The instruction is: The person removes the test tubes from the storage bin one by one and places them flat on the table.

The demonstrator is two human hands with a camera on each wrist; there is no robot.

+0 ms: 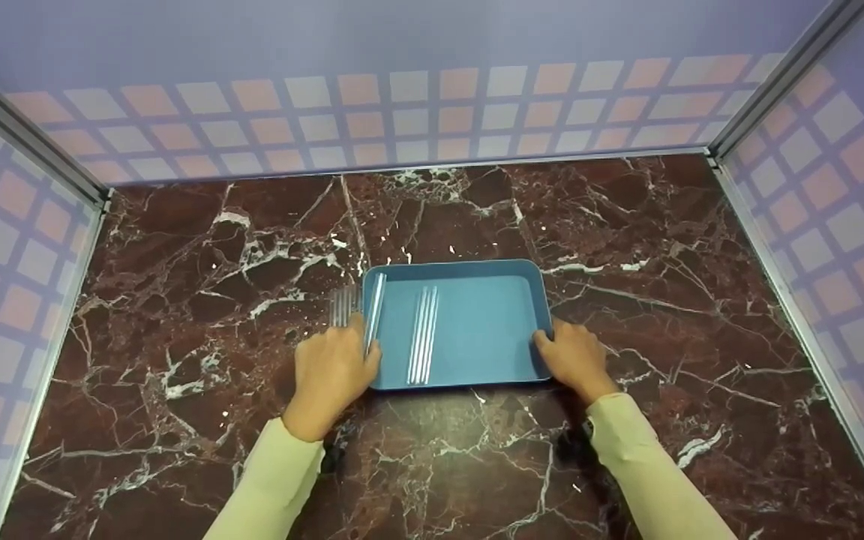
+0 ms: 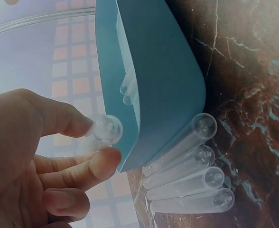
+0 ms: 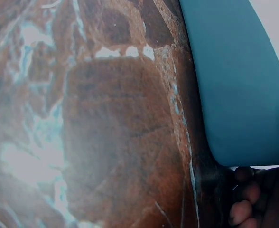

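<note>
My left hand (image 1: 332,369) pinches a clear test tube (image 1: 376,307) between thumb and fingers, over the left side of a blue tray (image 1: 484,322). In the left wrist view the tube's rounded end (image 2: 112,129) shows at the fingertips, near the tray's wall. My right hand (image 1: 576,358) grips the tray's right side, thumb over the rim; in the right wrist view its fingers (image 3: 246,204) are dark below the tray. Several clear test tubes (image 1: 422,337) lie side by side inside the tray. Several more tubes (image 2: 191,183) lie on the marbled table against the tray's left outer side.
The dark red marbled table (image 1: 177,300) surrounds the tray. Tiled panels (image 1: 417,112) stand at the back and along both sides, with metal posts (image 1: 784,67) at the corners. White vein marks run across the tabletop.
</note>
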